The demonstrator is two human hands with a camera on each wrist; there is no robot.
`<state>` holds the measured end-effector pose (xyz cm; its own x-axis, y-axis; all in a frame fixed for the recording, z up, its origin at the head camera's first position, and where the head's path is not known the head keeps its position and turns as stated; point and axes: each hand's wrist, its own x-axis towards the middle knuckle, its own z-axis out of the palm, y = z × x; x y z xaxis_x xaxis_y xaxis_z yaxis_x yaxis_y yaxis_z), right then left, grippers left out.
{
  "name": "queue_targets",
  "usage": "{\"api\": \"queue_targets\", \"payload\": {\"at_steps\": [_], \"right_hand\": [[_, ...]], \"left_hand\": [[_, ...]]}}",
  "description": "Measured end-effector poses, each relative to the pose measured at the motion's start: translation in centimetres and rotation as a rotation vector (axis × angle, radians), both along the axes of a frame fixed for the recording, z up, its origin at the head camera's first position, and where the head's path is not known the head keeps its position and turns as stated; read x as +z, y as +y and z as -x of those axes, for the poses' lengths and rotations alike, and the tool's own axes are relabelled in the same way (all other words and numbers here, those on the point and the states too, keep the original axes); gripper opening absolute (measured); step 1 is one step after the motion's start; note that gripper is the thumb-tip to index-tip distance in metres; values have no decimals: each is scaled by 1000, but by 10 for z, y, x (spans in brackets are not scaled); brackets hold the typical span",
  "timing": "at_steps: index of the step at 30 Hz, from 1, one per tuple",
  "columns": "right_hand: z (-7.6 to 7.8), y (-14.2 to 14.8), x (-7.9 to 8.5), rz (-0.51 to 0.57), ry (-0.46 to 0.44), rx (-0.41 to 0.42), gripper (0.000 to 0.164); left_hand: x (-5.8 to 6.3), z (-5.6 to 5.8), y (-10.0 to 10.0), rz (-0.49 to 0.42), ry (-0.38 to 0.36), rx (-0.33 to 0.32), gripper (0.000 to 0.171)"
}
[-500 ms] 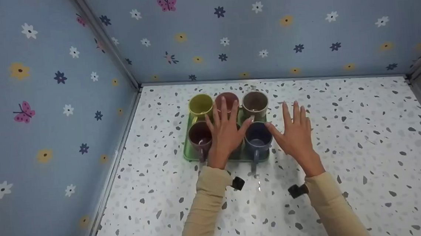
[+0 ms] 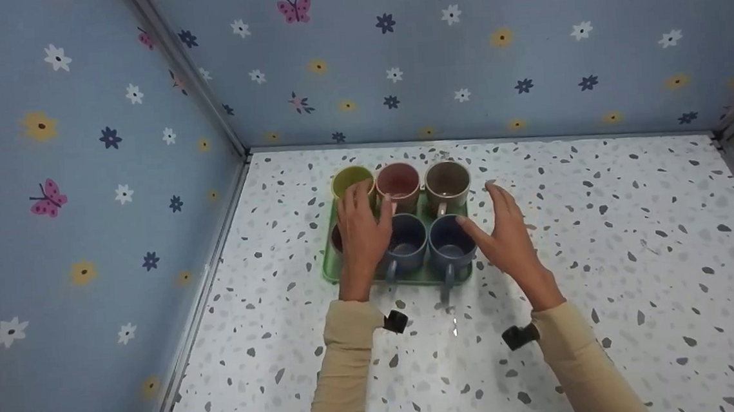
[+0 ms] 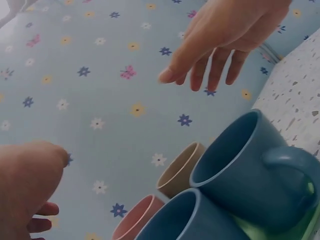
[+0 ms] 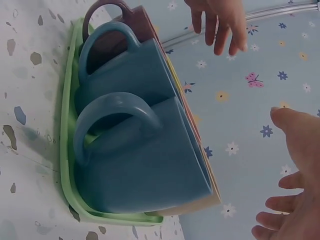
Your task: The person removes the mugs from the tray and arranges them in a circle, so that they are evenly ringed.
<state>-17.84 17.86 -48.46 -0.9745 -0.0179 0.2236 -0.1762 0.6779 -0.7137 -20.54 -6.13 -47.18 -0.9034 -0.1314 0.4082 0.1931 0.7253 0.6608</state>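
A green tray [image 4: 64,145] carries mugs in two rows. At its back stand a yellow mug [image 2: 344,180], a pink mug [image 2: 397,181] and a beige mug [image 2: 448,179]. The front row has a maroon mug [image 4: 116,35], mostly hidden in the head view, then a middle blue mug [image 2: 406,237] and a right blue mug [image 2: 452,237]. Over the maroon mug hovers my left hand [image 2: 363,231], fingers relaxed and reaching across the yellow one. My right hand [image 2: 508,238] is beside the right blue mug, its thumb near the rim, fingers extended. Both hands hold nothing.
Speckled white tabletop [image 2: 636,265] surrounds the tray. A flower-patterned blue panel [image 2: 421,53] rises behind it, and another panel [image 2: 97,225] stands on the left, with metal strips along the edges.
My left hand has shifted left from above the pink and middle blue mugs to the maroon mug, uncovering them. The right hand has turned slightly, staying beside the right blue mug.
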Motion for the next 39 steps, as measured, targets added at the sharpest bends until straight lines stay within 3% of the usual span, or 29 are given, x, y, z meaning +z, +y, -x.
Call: {"api": "queue_targets", "payload": {"at_steps": [5,12,19,24,29,39], "right_hand": [[-1,-4,-2,6,3,18,82],[-1,-11,-9,13,-22,49,84],[0,-17,-14,-5,-51,49,85],[1,-19,-18,-18,-55,58,87],[0,-22,-20,-38,-51,70,88],[-6,-28,-26,-88,-27,95,92]], "left_hand": [[0,1,-21,-120,46,108,35],[-9,-2,-51,-244,37,190,32],[-25,-5,-74,-367,-64,277,34],[-39,-5,-86,-408,-115,323,33],[-56,-7,-93,-358,-183,311,32],[-95,-12,-98,-274,-467,220,35]]}}
